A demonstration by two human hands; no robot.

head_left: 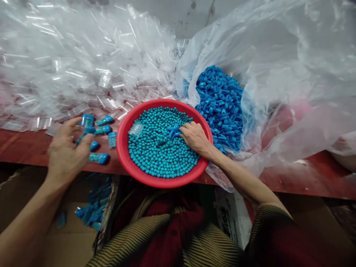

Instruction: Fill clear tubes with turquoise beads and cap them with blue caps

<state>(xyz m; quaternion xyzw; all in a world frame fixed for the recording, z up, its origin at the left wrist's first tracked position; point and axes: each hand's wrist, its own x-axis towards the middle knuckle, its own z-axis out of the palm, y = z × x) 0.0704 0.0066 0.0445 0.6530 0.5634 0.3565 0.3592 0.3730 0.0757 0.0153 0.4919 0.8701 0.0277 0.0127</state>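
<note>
A red basin (124, 163) full of small turquoise beads (164, 159) sits at the table's front edge. Over its right side, my right hand (194, 137) pinches a few blue plastic caps (174, 130) just above the beads. A clear plastic tube (135, 129) lies on the beads at the left. Beyond the basin's left rim, my left hand (69, 144) is spread with fingers apart, beside several filled tubes with blue caps (103, 129). One more capped tube (99, 158) lies near its thumb. I see nothing held in the left hand.
Empty clear tubes (83, 66) are heaped across the back left. Blue caps (219, 107) spill from a large clear plastic bag (278, 92) at the right. Below the table's red edge (25, 148), a cardboard box (75, 241) holds blue-capped tubes (94, 211).
</note>
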